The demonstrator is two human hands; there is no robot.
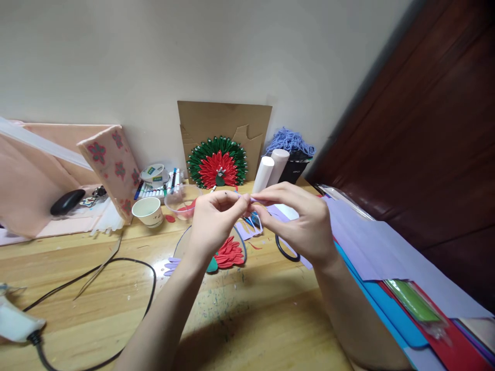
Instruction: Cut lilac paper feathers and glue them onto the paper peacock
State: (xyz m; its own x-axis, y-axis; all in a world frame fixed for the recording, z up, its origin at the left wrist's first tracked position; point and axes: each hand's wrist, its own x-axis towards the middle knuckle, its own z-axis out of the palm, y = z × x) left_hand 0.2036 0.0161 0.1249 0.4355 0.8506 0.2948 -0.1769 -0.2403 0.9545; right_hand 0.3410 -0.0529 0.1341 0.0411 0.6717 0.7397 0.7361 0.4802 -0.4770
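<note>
In the middle of the view, my left hand (212, 224) and my right hand (303, 224) meet fingertip to fingertip above the table. Both pinch a small piece of purple paper (252, 200), mostly hidden by the fingers. Below them lies a round board (242, 234) with red paper petals (231, 252) and a bit of green, partly covered by my left wrist. Several cut purple petals (170, 266) lie left of that wrist. Under my right hand are cut purple paper scraps (251, 228) and a black loop (286, 251), perhaps a scissors handle.
A cardboard panel (228, 116) with a red and green petal fan leans on the wall. Left are a paper cup (147, 212), clear bowl (176, 198), markers and a glue gun (17, 319) with its cord. White rolls (264, 174) stand behind; purple sheets (359, 242) lie right.
</note>
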